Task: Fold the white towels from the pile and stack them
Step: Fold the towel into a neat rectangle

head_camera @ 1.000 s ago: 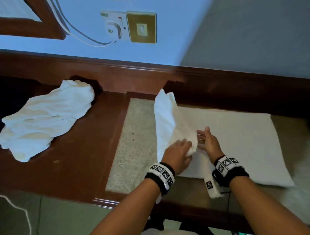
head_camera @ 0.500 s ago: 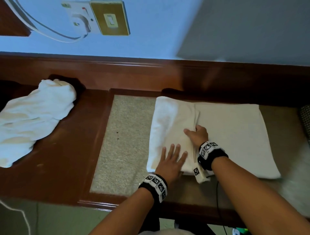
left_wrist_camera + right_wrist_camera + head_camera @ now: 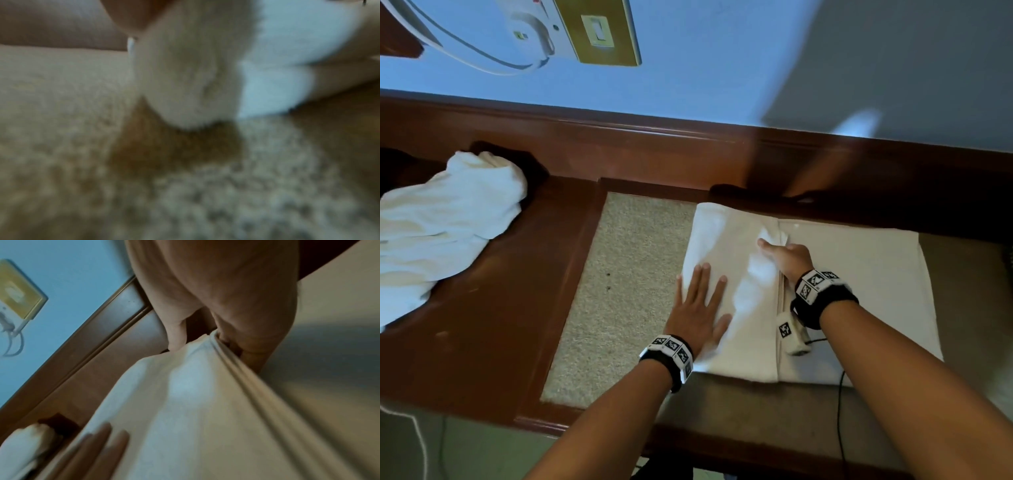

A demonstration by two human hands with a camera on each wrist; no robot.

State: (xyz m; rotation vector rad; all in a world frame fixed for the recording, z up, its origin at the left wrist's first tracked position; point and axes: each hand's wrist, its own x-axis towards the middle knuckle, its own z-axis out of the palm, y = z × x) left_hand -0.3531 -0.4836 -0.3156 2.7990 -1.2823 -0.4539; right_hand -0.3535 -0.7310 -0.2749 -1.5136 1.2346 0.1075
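Change: since half a second back, left hand [image 3: 697,317] has slid toward the towel's left edge; right hand [image 3: 787,255] has moved farther up the folded hem, and the view has closed in.
Left hand: flat, fingers straight and spread, palm pressing the near left part of the white terry towel [image 3: 743,308]; not gripping. Left wrist view is blurred: only pale nap and speckled surface.
Right hand: fingers and thumb pinch the doubled hem of the folded flap, which bunches in soft ridges under the grip; right wrist view shows the edge drawn taut [image 3: 213,344].
Towel: flat rectangle, left part folded over to a straight seam near its middle, single layer [image 3: 859,291] beyond to the right; lies on the beige speckled inset panel [image 3: 626,291], coarse and grainy.
Wrist bands: black straps with black-and-white square markers [image 3: 671,346].
Desk: glossy reddish-brown wood frame [image 3: 500,325] around the panel, raised back rail.
Pile: crumpled white towels [image 3: 445,222], lumpy, well apart to the left on the wood.
Wall: pale blue [image 3: 705,68], with brass switch plate [image 3: 599,31], white plug and looping cable [image 3: 530,34].
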